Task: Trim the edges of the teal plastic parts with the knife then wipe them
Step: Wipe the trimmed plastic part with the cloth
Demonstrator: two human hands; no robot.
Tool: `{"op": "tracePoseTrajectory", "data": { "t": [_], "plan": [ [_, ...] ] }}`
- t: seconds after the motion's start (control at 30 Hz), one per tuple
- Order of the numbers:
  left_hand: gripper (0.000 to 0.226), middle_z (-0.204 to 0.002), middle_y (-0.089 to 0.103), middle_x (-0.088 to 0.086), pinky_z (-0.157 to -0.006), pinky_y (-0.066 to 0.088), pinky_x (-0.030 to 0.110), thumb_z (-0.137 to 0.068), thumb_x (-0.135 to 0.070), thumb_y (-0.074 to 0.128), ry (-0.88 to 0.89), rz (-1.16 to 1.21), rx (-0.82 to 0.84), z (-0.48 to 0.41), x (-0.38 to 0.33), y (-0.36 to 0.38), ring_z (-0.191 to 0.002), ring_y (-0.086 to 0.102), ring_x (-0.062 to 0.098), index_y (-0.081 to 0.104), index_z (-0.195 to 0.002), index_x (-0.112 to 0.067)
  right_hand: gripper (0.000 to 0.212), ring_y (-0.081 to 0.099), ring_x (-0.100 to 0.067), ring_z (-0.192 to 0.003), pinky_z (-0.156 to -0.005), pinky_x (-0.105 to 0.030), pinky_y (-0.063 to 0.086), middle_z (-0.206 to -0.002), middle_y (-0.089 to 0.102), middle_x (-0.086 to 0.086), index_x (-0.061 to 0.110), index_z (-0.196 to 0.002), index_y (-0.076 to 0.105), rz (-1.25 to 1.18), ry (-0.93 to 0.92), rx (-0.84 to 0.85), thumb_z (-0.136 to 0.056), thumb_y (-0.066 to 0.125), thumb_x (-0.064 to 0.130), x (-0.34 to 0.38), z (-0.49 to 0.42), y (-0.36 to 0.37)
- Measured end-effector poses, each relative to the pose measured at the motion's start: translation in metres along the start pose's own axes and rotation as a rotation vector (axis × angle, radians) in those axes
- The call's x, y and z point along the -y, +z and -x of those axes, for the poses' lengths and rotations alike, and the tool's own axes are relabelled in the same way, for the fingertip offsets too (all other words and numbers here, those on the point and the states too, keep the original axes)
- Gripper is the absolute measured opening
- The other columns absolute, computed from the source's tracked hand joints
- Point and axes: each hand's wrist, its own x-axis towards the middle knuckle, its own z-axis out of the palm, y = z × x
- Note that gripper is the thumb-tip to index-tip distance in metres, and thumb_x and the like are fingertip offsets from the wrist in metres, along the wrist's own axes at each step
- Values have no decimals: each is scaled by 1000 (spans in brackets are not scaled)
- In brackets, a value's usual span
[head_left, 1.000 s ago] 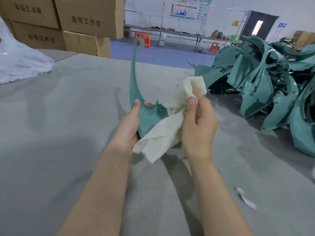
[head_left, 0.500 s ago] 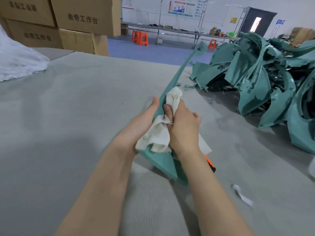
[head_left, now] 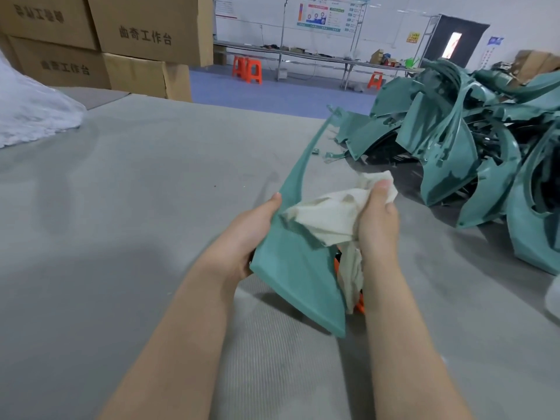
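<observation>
Teal tapering plastic part [head_left: 298,277] gripped by left hand [head_left: 248,234] — right hand [head_left: 377,225] clutches crumpled cream cloth [head_left: 327,213].

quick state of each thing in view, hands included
long curved teal plastic part, tilted up, gripped by left hand
crumpled off-white cloth, gripped in right hand, lying against the part
orange tool, mostly hidden behind part and cloth
pile of teal plastic parts, heaped on grey table, untouched
brown cardboard boxes, stacked
</observation>
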Motion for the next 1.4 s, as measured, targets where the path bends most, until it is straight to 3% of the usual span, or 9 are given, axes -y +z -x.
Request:
{"op": "tracePoseTrajectory", "data": {
  "t": [0.1,0.2,0.33,0.5,0.7,0.87,1.1,1.3,1.4],
  "plan": [
    [43,-89,75,10,-59,58,32,-94,-51,47,8,12,-10,1,-1,2,-72,72,24,70,-102,-16,65,51,-15,-123,-103,-34,39,-138,48,13,31,-152,21,-39,-37,305,-96,37,59,2,12,3],
    [43,-90,75,8,-61,57,31,-95,-51,46,41,1,-19,1,-1,1,-76,73,23,71,-98,-16,94,44,13,-111,-87,-2,34,-126,30,44,39,-151,-13,243,-307,626,-92,60,39,-2,28,8],
    [50,-84,75,5,-57,55,26,-93,-59,42,68,-45,-18,4,-4,-2,-72,73,20,75,-87,-21,74,52,-12,-122,-100,-24,42,-144,47,4,25,-154,13,502,-460,647,-95,57,15,-1,34,14],
    [46,-74,74,1,-52,53,22,-86,-64,50,95,-123,20,10,-4,4,-65,72,14,71,-91,-23,15,62,-30,-89,-86,-45,46,-91,68,-6,15,-109,57,524,-541,252,-97,53,23,-5,36,26],
    [29,-45,63,-4,-38,44,14,-98,-28,47,94,-211,22,15,1,15,-38,60,8,61,-77,-13,26,60,-28,-85,-81,-41,45,-86,67,-5,15,-95,65,610,-425,146,-100,46,33,-4,29,30],
    [41,-78,73,6,-64,55,30,-93,-52,50,94,-133,-34,12,-5,9,-68,70,21,68,-101,-16,16,56,-16,-92,-83,-32,45,-96,62,4,21,-109,56,415,-360,559,-96,49,14,-2,30,15],
    [27,-54,67,-3,-43,48,17,-98,-28,47,72,-189,39,16,0,20,-45,64,9,64,-82,-14,15,59,-26,-88,-78,-35,43,-86,61,1,22,-92,61,511,-372,221,-99,49,27,-4,31,25],
    [37,-66,72,3,-50,54,24,-94,-49,50,66,-108,-7,13,-6,7,-56,69,16,68,-89,-17,12,52,-3,-73,-65,-14,41,-78,56,10,18,-93,54,378,-350,576,-97,47,10,-1,31,16],
    [33,-61,71,1,-47,52,22,-96,-44,51,61,-112,13,15,-4,11,-52,68,14,67,-90,-16,14,52,-8,-74,-72,-23,45,-73,54,11,22,-85,51,417,-340,474,-96,48,14,-4,29,20]
  ]
}}
